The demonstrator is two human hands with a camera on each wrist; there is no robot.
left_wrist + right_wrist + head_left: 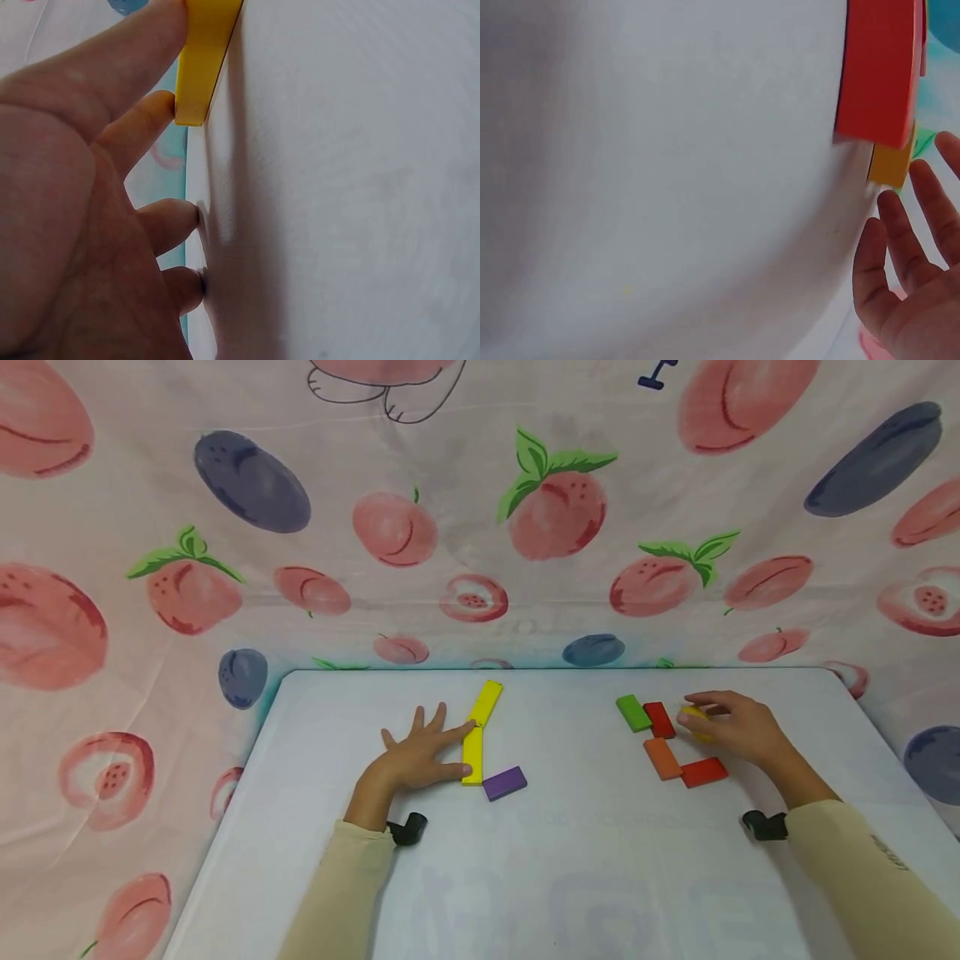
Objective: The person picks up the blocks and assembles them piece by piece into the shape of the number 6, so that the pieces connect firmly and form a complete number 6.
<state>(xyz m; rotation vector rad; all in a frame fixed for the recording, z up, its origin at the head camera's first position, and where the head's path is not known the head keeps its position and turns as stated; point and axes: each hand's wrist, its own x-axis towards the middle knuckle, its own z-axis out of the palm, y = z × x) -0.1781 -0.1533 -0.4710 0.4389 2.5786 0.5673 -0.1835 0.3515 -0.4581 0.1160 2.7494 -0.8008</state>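
In the head view my left hand [412, 760] is spread flat, fingers apart. Its thumb and index fingertips touch a yellow block [473, 747], one end of which meets a second yellow block [489, 700] slanting away at the back. The left wrist view shows the thumb against the yellow block [201, 71]. A purple block [506, 783] lies just right of the near yellow one. My right hand [738, 727] hovers over a yellow-orange block [696, 713], partly covering it, with fingers loosely extended. Close by are a red block [660, 720] and another red block [705, 772].
Beside the right-hand group lie a green block [633, 713] and an orange block [662, 758]. All the blocks are on a white table [562, 877]. A fruit-patterned cloth [322, 560] hangs behind its back edge.
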